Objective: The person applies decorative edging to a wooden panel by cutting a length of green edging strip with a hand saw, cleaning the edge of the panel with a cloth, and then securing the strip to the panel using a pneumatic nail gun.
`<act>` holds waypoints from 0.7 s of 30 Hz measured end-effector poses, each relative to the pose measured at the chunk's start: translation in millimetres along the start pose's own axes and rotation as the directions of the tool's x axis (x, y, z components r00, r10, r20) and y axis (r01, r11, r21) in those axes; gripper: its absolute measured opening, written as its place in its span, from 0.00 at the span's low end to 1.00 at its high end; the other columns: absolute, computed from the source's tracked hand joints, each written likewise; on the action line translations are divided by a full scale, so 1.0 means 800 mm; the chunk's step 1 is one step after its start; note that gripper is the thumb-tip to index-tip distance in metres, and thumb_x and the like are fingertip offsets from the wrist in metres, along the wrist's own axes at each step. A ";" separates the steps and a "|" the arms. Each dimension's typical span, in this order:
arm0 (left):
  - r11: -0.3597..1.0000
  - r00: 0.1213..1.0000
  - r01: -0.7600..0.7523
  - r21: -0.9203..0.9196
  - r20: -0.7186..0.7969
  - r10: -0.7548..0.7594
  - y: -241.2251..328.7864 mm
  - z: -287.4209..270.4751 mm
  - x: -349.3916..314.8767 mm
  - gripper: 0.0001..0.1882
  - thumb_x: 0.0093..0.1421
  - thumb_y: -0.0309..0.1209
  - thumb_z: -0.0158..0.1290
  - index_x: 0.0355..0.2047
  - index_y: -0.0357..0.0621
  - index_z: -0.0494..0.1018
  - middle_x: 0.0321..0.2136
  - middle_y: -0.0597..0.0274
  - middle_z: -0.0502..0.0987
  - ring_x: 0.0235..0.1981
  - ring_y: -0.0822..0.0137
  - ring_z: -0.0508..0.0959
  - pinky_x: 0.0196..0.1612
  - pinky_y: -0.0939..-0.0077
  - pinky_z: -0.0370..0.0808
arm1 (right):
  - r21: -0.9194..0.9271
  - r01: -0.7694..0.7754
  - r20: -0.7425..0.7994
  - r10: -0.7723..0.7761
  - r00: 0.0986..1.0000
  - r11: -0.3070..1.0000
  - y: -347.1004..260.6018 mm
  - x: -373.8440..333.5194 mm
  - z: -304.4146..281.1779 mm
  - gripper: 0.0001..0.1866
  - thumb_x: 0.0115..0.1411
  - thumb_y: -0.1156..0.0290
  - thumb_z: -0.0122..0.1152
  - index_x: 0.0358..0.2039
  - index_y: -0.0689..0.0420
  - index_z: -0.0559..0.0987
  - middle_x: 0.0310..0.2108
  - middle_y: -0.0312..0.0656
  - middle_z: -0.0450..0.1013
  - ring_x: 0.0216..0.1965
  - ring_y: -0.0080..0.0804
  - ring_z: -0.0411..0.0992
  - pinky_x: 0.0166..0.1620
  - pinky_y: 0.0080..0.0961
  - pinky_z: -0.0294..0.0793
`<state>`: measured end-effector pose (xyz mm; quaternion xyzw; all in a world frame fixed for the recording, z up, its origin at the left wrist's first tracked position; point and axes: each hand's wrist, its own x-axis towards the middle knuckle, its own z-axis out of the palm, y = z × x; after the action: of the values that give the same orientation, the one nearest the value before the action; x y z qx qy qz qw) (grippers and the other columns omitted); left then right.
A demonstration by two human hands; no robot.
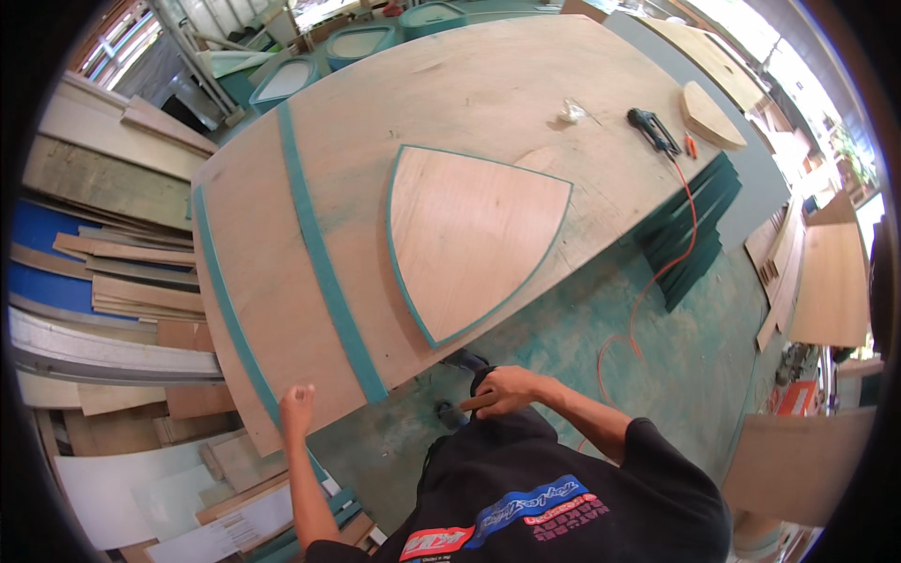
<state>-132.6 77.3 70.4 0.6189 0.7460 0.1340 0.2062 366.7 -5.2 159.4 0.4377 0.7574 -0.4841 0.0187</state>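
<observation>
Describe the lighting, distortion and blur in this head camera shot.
Head view: strong fisheye bends the plywood sheet edges toward a black rim; daylight blows out the upper right corner; the curved triangular panel is evenly lit and sharp; left hand and right hand show little blur.

Bright daylight from the top edge, soft shadows, sharp centre, strong fisheye bending at rim

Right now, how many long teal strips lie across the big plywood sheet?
2: one teal strip crosses the sheet left of the fan-shaped plywood panel; another teal strip runs along the sheet's left edge, above the left hand.
</observation>
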 end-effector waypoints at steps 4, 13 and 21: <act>0.998 0.990 -0.053 -0.032 -0.129 0.049 0.039 0.074 0.025 0.31 0.59 0.53 0.62 0.47 0.36 0.74 0.44 0.44 0.78 0.47 0.46 0.78 0.49 0.54 0.75 | 0.169 -0.198 -0.163 0.226 0.960 0.965 -0.001 -0.100 0.031 0.24 0.55 0.46 0.67 0.36 0.56 0.85 0.27 0.49 0.78 0.31 0.48 0.77 0.35 0.41 0.73; 0.946 0.984 -0.046 0.320 -0.146 0.097 0.146 0.166 0.032 0.42 0.57 0.46 0.64 0.66 0.42 0.60 0.55 0.42 0.70 0.56 0.44 0.72 0.56 0.52 0.73 | 0.715 -0.015 -0.620 0.645 0.447 0.699 0.009 -0.343 0.052 0.17 0.57 0.60 0.73 0.35 0.62 0.85 0.23 0.30 0.73 0.27 0.17 0.69 0.30 0.21 0.68; 0.900 0.944 0.317 0.298 -0.008 -0.330 0.173 0.145 0.037 0.43 0.50 0.36 0.62 0.63 0.30 0.58 0.53 0.34 0.73 0.56 0.43 0.75 0.58 0.53 0.74 | 0.611 0.235 -0.784 0.618 0.052 0.756 0.151 -0.369 0.003 0.18 0.68 0.56 0.59 0.35 0.61 0.79 0.20 0.27 0.66 0.19 0.13 0.60 0.23 0.16 0.57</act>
<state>38.2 127.0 27.7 0.5129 0.8454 -0.0281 0.1466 629.8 -179.7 204.7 0.7283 0.2887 -0.2589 -0.5650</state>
